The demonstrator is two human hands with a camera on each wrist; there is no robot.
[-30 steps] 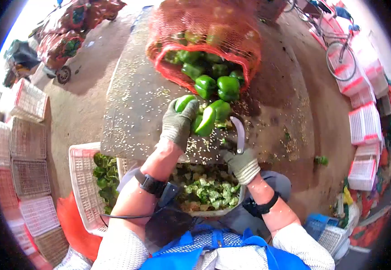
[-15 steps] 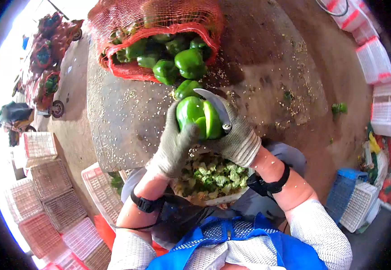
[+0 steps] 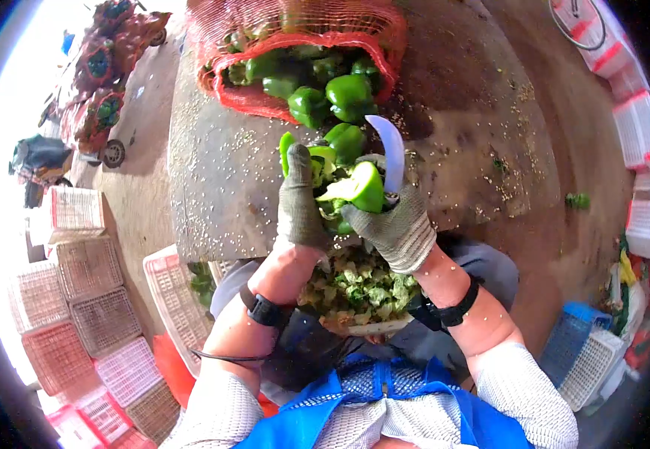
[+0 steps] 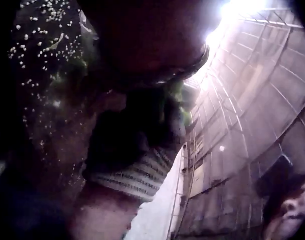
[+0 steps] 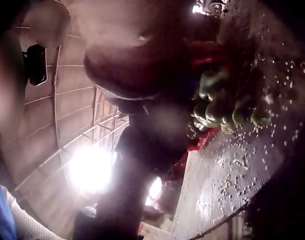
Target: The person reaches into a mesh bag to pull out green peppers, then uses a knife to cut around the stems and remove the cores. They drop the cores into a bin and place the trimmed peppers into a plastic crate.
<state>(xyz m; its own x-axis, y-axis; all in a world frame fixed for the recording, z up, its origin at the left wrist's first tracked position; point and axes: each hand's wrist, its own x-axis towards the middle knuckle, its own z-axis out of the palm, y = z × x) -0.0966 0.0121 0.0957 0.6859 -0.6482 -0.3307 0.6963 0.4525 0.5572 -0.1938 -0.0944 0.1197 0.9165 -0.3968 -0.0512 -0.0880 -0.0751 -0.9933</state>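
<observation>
Over the near edge of the table, a green bell pepper is split apart between two gloved hands. My left hand (image 3: pixel 300 206) holds one opened part (image 3: pixel 322 159), its pale inside showing; a green strip stands beyond the fingers. My right hand (image 3: pixel 397 230) grips a knife with a curved blade (image 3: pixel 391 150) pointing away from me. The same hand pinches the other pepper piece (image 3: pixel 368 187) under its thumb. Just beyond the hands, another green pepper (image 3: pixel 347 141) lies on the table. Both wrist views are dark, and the grips are hidden there.
A red mesh sack (image 3: pixel 302 39) of green peppers lies open toward me on the seed-strewn table (image 3: pixel 467 157). Below the hands sits a container of pepper scraps (image 3: pixel 373 288). A white crate (image 3: pixel 172 299) stands left of my knees. Stacked crates (image 3: pixel 89 277) line the left.
One second ago the left hand held a pepper alone and the knife hand was apart. The hands came together around a whole pepper with a cut; now it is pulled open into parts.
</observation>
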